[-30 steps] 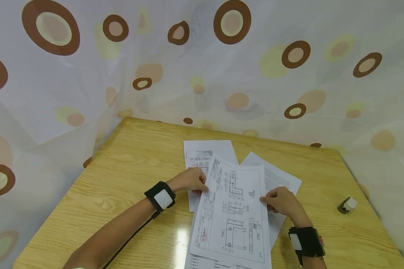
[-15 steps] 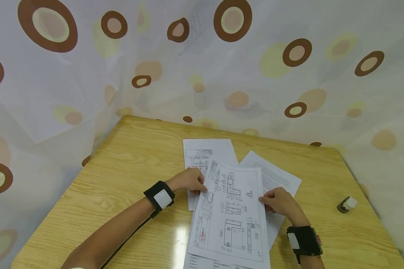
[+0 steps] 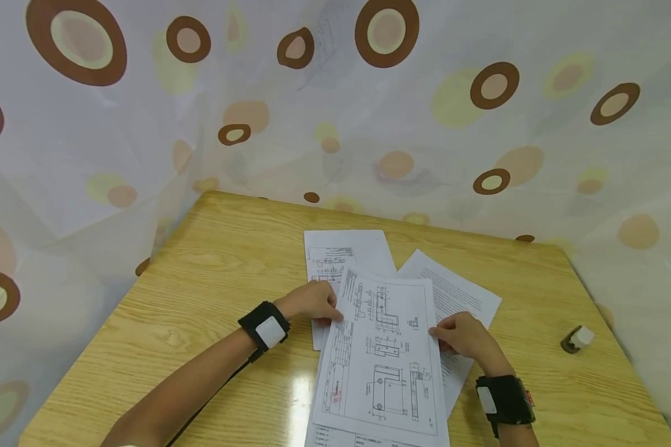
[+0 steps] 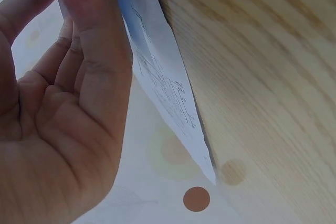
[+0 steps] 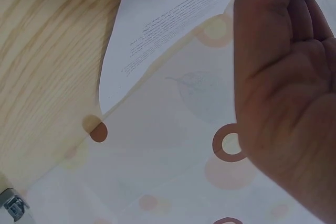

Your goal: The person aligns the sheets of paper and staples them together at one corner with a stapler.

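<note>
Between both hands is a sheet of paper (image 3: 388,366) printed with a technical drawing and a small red mark. The left hand (image 3: 313,301) pinches its left edge between thumb and fingers; in the left wrist view that hand (image 4: 79,87) has a paper edge between its fingertips. At the opposite edge the right hand (image 3: 466,338) pinches the sheet. Under it lie another drawing sheet (image 3: 363,245) at the back, a text page (image 3: 475,292) slanting to the right, and a page with a printed table (image 3: 335,436) in front, each partly covered.
A small dark bottle with a white cap (image 3: 578,338) stands on the wooden table (image 3: 201,267) to the right. A curtain (image 3: 335,124) with brown rings hangs along the back and sides. Both wrists wear black straps, and a cable runs along the left forearm.
The held sheet has shifted slightly toward the person and to the left, and its bowed top edge looks flatter. Both hands keep their pinch and have barely moved.
</note>
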The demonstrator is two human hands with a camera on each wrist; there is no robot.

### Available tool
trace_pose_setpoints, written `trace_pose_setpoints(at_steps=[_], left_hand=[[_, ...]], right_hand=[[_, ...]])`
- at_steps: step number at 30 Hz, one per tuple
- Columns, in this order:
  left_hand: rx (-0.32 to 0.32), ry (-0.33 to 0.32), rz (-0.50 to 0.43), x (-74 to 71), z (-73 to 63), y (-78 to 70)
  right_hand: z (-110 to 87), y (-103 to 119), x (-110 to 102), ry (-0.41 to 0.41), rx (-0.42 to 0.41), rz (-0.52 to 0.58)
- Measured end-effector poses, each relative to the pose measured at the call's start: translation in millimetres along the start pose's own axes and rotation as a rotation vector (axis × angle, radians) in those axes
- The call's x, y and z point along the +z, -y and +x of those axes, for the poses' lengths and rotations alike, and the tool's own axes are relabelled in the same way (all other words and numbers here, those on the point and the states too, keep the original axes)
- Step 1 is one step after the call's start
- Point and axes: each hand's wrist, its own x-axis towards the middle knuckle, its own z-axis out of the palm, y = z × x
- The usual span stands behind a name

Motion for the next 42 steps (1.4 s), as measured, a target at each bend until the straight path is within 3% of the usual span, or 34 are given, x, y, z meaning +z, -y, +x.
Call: trace_pose_setpoints(at_steps=[18, 25, 31, 36, 42], left_hand=[[-0.017, -0.022, 0.031, -10.9, -1.9, 6.6], [-0.047, -0.096, 0.014, -17.0, -2.4, 16.6], [-0.092, -0.201, 0.012, -23.3, -1.5, 27.0], [-0.132, -0.228, -0.014, -27.4, -2.2, 31.3], [-0.079, -0.243, -0.024, -28.9, -0.6, 39.6]], right_hand=[[-1.6, 2, -9, 0.003, 0.003, -0.02], [3.4, 7, -13, -0.024, 0.016, -0.065], [16.3, 18, -14, -0.042, -0.046, -0.003], [31.6, 30, -17, -0.071, -0.07, 0.013], [57.8, 44, -18, -0.093, -0.064, -0.02]])
